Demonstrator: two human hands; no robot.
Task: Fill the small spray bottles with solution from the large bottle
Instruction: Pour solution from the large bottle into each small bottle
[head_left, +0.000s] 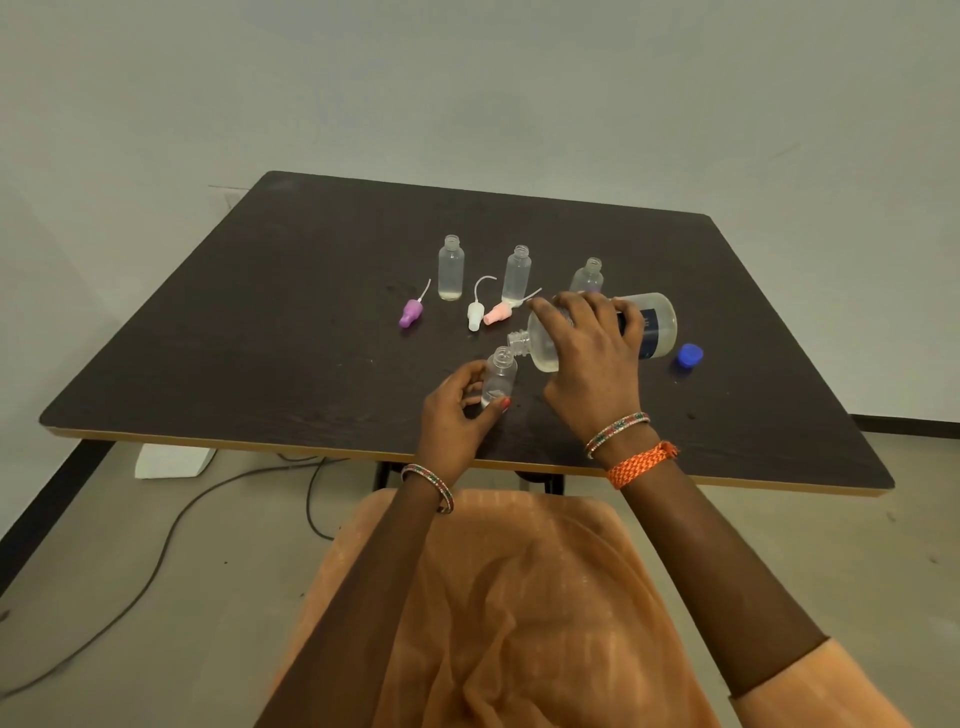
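My right hand (592, 353) grips the large clear bottle (655, 325), tipped on its side with its open neck over the mouth of a small clear bottle (500, 375). My left hand (457, 410) holds that small bottle upright on the dark table (260, 338). A little liquid lies at the small bottle's bottom. Three more small open bottles stand behind: one at the left (450, 267), one in the middle (517, 274), one partly hidden behind my right hand (588, 276).
Three spray tops with thin tubes lie on the table: purple (411, 313), white (476, 313), pink (497, 313). A blue cap (690, 356) sits right of the large bottle. Cables run over the floor under the table's near edge.
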